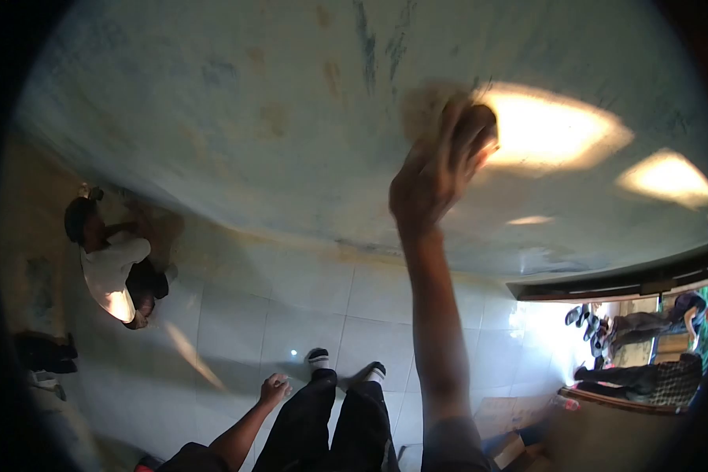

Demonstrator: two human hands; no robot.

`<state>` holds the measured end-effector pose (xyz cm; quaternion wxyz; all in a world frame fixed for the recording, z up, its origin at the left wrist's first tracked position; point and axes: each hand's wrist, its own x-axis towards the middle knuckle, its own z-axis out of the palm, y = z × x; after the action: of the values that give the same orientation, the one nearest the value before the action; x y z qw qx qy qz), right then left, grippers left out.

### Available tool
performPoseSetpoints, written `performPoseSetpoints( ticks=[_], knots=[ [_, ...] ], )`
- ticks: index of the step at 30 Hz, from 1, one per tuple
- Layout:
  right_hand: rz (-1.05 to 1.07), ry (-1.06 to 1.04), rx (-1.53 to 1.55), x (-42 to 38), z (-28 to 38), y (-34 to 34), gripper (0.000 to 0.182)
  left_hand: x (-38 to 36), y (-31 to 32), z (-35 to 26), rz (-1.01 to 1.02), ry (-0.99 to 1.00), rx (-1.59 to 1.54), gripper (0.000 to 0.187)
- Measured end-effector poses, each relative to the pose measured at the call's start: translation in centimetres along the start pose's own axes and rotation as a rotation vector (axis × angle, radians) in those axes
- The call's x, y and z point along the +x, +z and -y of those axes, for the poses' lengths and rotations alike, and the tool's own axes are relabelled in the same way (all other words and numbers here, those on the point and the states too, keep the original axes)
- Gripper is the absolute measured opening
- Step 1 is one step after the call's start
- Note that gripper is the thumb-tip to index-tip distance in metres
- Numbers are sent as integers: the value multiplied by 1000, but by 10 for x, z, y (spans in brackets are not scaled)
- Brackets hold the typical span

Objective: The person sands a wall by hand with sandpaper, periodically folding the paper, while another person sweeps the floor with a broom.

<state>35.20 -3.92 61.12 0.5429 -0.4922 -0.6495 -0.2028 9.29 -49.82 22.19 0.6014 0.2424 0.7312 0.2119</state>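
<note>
My right hand (440, 165) is raised against the pale, stained wall (307, 149), at the edge of a bright patch of sunlight. Its fingers are bent and smeared by motion around something dark at the fingertips, which I cannot make out. Low by my left leg hangs my left hand (274, 390), away from the wall, with its fingers curled together. Whatever it may hold is too small to name. My feet in striped socks stand on the light tiled floor (236, 315).
At the left a person (114, 263) in a white shirt crouches close to the wall. Two people (645, 377) are by the doorway at the right, near several shoes (578, 316). Cardboard (511, 413) lies at the lower right. Dark items (46, 352) are at the far left.
</note>
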Motion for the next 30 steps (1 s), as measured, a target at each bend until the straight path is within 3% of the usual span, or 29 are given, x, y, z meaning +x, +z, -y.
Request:
performPoseSetpoints(
  ticks=[3, 7, 10, 12, 14, 15, 16, 20, 23, 26, 30],
  knots=[
    [-301, -52, 87, 59, 7, 0, 41, -5, 4, -10, -23, 38, -8, 21],
    [-145, -45, -69, -3, -4, 12, 36, 6, 11, -62, -150, 314, -65, 19],
    [105, 21, -119, -76, -14, 16, 35, 6, 13, -170, -319, 577, -11, 16],
    [125, 43, -160, -81, -15, 13, 36, 30, 10, -216, -371, 743, -34, 21],
    [148, 25, -182, -74, -9, 5, 40, -15, 12, -323, -446, 797, -35, 17],
    [92, 54, -128, -52, -1, -4, 39, -16, 11, -357, -488, 962, -34, 17],
    [38, 85, -77, -22, 8, -12, 38, -18, 10, -386, -527, 1124, -32, 19],
    [-122, 99, 75, 38, 20, -21, 37, -55, 6, -487, -593, 1376, 97, 27],
    [-60, 10, -67, 13, 4, -13, 36, -51, 14, -531, -857, 1610, 191, 40],
    [25, -40, -125, -27, -14, -8, 34, -36, 25, -577, -956, 1891, 203, 59],
    [153, -87, -173, -81, -53, -10, 31, -8, 43, -615, -1202, 1978, 333, 72]
  ],
)
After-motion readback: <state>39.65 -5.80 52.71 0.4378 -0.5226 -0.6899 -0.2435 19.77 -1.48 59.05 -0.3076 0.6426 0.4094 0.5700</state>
